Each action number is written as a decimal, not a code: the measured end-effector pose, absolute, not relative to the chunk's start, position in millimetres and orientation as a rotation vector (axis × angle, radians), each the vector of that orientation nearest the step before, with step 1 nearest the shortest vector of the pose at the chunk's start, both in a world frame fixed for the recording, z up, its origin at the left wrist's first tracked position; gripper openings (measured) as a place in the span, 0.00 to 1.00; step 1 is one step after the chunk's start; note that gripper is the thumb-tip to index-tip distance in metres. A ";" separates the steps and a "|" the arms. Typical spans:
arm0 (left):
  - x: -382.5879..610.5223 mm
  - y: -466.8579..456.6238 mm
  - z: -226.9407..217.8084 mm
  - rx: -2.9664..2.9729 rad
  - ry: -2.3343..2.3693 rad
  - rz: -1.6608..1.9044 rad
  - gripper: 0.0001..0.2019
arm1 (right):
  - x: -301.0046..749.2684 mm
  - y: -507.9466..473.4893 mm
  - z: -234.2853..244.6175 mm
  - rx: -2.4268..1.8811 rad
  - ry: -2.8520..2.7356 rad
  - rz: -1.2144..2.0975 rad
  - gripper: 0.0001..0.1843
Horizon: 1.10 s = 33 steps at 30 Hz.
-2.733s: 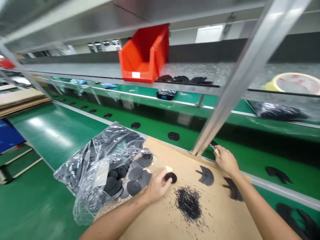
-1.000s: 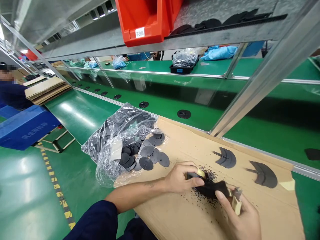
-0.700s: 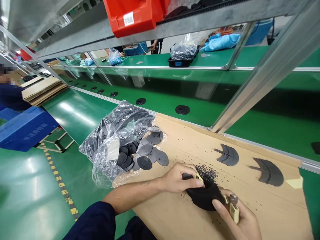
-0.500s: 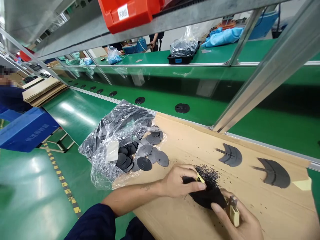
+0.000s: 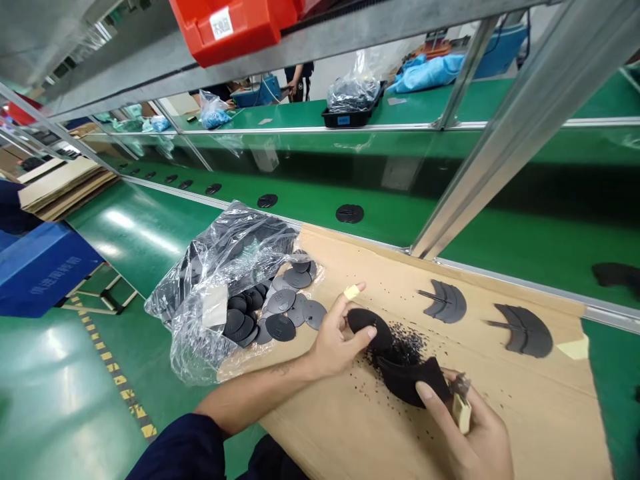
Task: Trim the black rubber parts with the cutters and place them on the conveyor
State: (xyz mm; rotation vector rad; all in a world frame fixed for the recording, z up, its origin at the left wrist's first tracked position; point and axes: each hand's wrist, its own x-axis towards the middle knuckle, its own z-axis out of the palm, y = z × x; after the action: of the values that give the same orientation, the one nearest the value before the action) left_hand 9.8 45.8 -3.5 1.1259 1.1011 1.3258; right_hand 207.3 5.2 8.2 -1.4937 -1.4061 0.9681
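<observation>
My left hand (image 5: 336,339) pinches a black oval disc (image 5: 371,328) between the thumb and fingers under it; the index finger sticks out, its tip wrapped in yellow. Close by, my right hand (image 5: 475,427) grips a black curved plate (image 5: 413,383), its thumb on the near face. A pale yellow block-like piece (image 5: 461,413) shows at the right fingers; whether it is a wrap or a held thing I cannot tell. Small black crumbs (image 5: 407,341) lie scattered below the hands. Two dark crescent-shaped plates with thin stems, one nearer (image 5: 529,331) and one farther (image 5: 447,301), rest on the cardboard (image 5: 350,427).
A clear plastic bag (image 5: 193,300) spills several dark oval discs (image 5: 281,301) at the left. Behind runs a green belt (image 5: 310,173) carrying several black round pieces (image 5: 349,213). A metal post (image 5: 480,160) rises at the right, under a red bin (image 5: 230,30) on a rail.
My left hand has moved up and left, drawing the oval disc away from the curved plate, and its index finger has straightened. The right hand keeps the plate. The view has shifted slightly.
</observation>
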 end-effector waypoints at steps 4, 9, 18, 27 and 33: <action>12.5 44.5 -1.0 1.116 1.023 1.246 0.20 | 207.6 4.6 9.6 -1.512 -1.376 1.008 0.21; 11.2 44.0 2.1 1.101 0.984 1.129 0.20 | 210.2 2.5 8.2 -1.524 -1.380 1.042 0.21; 9.9 46.6 7.6 1.053 0.909 1.046 0.25 | 206.7 3.3 6.9 -1.518 -1.363 1.055 0.22; 11.2 52.2 -8.2 0.867 0.749 1.158 0.21 | 205.9 4.3 8.6 -1.519 -1.360 1.055 0.22; 7.4 54.0 -1.2 0.980 0.830 1.147 0.34 | 208.0 2.2 7.7 -1.535 -1.386 1.009 0.26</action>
State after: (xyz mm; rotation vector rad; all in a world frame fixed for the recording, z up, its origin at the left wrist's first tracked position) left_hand 7.4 54.0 -1.2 0.9804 0.8297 1.1467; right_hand 208.0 2.2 7.7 -1.5355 -1.3864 1.0087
